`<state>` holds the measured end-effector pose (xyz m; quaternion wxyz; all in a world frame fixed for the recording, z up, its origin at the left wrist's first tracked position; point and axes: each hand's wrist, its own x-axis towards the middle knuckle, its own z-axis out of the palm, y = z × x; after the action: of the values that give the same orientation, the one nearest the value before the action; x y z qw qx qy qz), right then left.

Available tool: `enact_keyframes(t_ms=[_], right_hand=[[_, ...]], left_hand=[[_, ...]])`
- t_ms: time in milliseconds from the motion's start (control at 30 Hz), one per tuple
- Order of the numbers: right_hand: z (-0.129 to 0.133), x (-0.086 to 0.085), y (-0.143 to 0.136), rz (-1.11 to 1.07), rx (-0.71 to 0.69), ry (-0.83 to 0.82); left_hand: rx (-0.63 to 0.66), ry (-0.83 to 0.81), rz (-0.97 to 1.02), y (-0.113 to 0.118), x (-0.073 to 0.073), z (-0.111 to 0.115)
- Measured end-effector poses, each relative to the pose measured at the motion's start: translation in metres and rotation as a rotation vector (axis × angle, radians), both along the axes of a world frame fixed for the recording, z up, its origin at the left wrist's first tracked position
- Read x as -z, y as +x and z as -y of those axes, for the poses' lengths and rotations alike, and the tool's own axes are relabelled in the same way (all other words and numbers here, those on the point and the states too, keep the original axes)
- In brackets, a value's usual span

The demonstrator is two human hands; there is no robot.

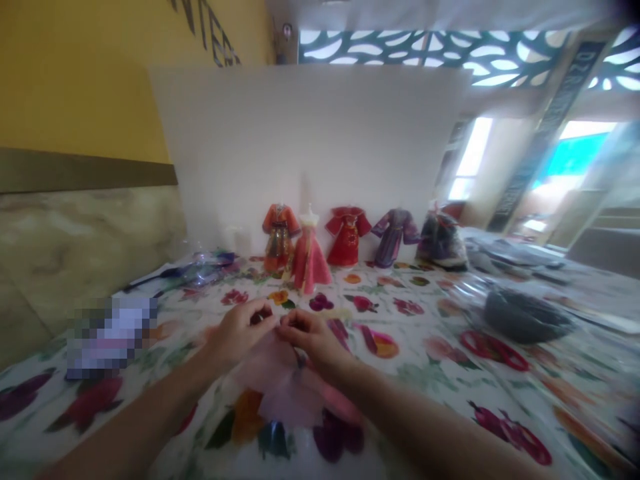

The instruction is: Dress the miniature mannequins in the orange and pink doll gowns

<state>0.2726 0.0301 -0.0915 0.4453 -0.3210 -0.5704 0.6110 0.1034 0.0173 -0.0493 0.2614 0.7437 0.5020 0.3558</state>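
Sheer pale pink fabric (287, 393) hangs from my fingertips over the flowered tablecloth, with a deeper pink part at its right side. My left hand (247, 327) pinches its upper edge, thumb and forefinger pressed together. Close beside it on the right, my right hand (310, 333) is also closed on the fabric in a pinch. The two sets of fingertips almost touch. Blur hides any small detail between them. Just beyond my hands stands a pink doll dress (309, 257) with a pale top on a small stand.
Behind stand an orange robe (280, 233), a red dress (347, 237), a purple robe (395, 237) and a dark dress (441, 240), before a white board (310, 133). A dark grey bundle (525, 317) lies right; clear plastic packaging (205, 267) lies left, near a pixelated item (113, 337).
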Motion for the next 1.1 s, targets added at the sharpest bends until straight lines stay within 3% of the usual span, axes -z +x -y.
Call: enact_keyframes(t_ms=[133, 400, 667, 900, 1100], right_hand=[[-0.001, 0.001, 0.001, 0.005, 0.034, 0.003], [0.0, -0.005, 0.004, -0.006, 0.066, -0.033], [-0.003, -0.008, 0.006, 0.164, 0.076, 0.088], [-0.007, -0.004, 0.006, 0.16, 0.071, 0.067], [-0.004, -0.009, 0.008, 0.106, 0.06, 0.033]], left_hand=[[-0.036, 0.025, -0.038, 0.002, -0.005, 0.002], [-0.047, 0.059, -0.1, 0.003, -0.002, 0.004], [-0.037, 0.183, -0.299, 0.007, -0.005, 0.009], [-0.006, 0.36, -0.528, 0.0, 0.01, 0.005], [-0.017, 0.398, -0.507, -0.003, 0.014, 0.003]])
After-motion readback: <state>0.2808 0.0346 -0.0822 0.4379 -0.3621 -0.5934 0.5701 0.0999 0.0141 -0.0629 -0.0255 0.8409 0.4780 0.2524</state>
